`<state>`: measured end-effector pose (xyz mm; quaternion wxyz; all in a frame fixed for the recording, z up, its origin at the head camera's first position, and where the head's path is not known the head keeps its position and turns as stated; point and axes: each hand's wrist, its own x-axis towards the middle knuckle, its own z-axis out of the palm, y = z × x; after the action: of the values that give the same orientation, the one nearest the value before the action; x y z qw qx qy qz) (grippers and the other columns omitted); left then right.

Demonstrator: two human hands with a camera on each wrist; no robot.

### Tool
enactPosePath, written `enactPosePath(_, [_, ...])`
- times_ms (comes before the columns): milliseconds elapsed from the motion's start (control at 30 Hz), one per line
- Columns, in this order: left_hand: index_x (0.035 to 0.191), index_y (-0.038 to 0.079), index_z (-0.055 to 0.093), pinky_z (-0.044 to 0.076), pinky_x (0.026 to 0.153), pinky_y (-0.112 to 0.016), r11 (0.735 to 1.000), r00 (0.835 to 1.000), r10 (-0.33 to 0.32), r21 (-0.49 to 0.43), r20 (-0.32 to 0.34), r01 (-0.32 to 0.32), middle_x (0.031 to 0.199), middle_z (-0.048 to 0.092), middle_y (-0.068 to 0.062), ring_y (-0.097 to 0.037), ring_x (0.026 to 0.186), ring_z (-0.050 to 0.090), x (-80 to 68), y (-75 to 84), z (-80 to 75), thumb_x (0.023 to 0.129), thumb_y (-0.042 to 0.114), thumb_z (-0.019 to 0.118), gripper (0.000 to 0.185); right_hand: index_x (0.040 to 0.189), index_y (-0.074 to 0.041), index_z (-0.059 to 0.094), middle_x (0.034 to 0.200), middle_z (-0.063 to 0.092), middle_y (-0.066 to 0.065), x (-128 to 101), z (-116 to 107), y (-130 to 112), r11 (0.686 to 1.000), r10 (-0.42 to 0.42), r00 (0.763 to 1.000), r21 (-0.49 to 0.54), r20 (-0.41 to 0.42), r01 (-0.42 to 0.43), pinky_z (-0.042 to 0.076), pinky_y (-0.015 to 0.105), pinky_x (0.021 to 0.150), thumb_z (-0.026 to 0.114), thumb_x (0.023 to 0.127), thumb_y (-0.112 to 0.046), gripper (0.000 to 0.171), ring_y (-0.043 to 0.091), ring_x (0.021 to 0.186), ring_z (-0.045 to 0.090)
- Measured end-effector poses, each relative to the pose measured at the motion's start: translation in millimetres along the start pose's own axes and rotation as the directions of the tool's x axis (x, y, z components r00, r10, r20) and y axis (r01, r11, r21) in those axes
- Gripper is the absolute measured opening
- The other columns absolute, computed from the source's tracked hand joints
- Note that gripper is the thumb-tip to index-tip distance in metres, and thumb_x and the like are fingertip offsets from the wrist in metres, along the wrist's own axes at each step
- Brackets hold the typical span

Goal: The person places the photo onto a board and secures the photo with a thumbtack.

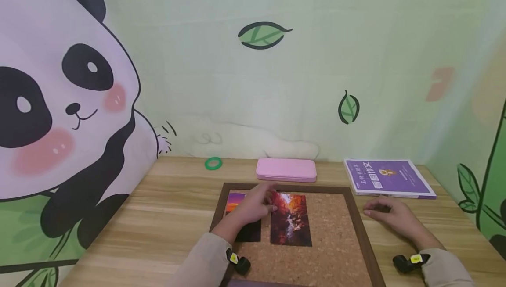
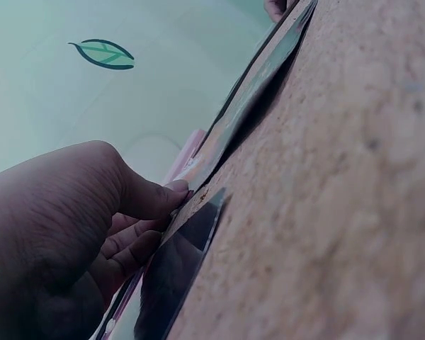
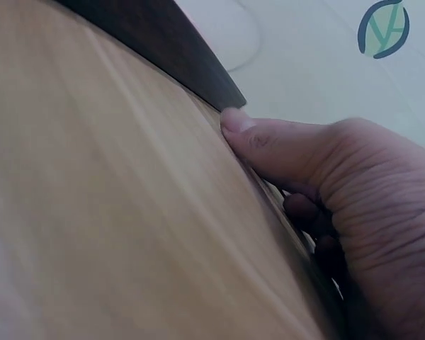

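Quite a bit is covered up here. The left hand (image 1: 253, 206) sits over most of the sunset photo print (image 1: 234, 202) on the dark-framed cork pinboard (image 1: 336, 234), so only an orange-purple top corner and a dark lower strip of it show. The bottom edge of the board runs out of the head view, and something purplish at that edge is too cut off to identify. In the left wrist view everything is super close and skewed, but you can see the fingertips (image 2: 171, 190) pinching the lifted edge of the red autumn-forest photo print (image 1: 290, 219), which lies on the cork just right of the sunset one, upper left corner raised a bit. So that hand is grasping the autumn print's edge.

The right hand (image 1: 389, 214) rests on the light wooden tabletop (image 1: 166, 217) just outside the board's right frame, fingers loosely curled. The right wrist view shows the thumb (image 3: 269, 145) against the wood by the frame; can't tell if there's anything inside the hand.

Behind the board: a flat pink case (image 1: 286, 170), closed, so no idea what's inside. A small green ring (image 1: 213, 163) is to its left, and a purple book (image 1: 389, 178) to its right.
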<state>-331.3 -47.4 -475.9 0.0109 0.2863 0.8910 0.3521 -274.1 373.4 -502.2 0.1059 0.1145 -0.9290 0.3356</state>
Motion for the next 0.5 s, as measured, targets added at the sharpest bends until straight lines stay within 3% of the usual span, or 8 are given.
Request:
enactPosePath(233, [0.143,0.01,0.042,0.052,0.077,-0.027,1.0,1.0,0.008,-0.008,-0.004,-0.008,0.121,0.059,-0.009,-0.014,0.089,0.061,-2.3,1.1,-1.3,0.085,0.009,0.072,0.066,0.102,-0.02,0.071,0.095,0.071,-0.003,-2.4,-1.8,2.2,1.0,0.018,1.0,-0.01,-0.004,-0.018,0.045,0.021,0.078,0.074,0.084,-0.037,0.025,-0.005,0.085,0.057])
enactPosePath(500, [0.142,0.009,0.043,0.05,0.077,-0.027,1.0,1.0,0.016,-0.002,0.002,-0.016,0.122,0.054,-0.01,-0.016,0.091,0.06,-4.0,3.5,-2.8,0.086,0.008,0.07,0.062,0.087,-0.022,0.068,0.086,0.066,-0.006,-0.4,-4.7,2.7,0.999,0.045,0.999,-0.028,0.013,-0.045,0.042,0.023,0.074,0.073,0.084,-0.037,0.016,-0.001,0.08,0.054])
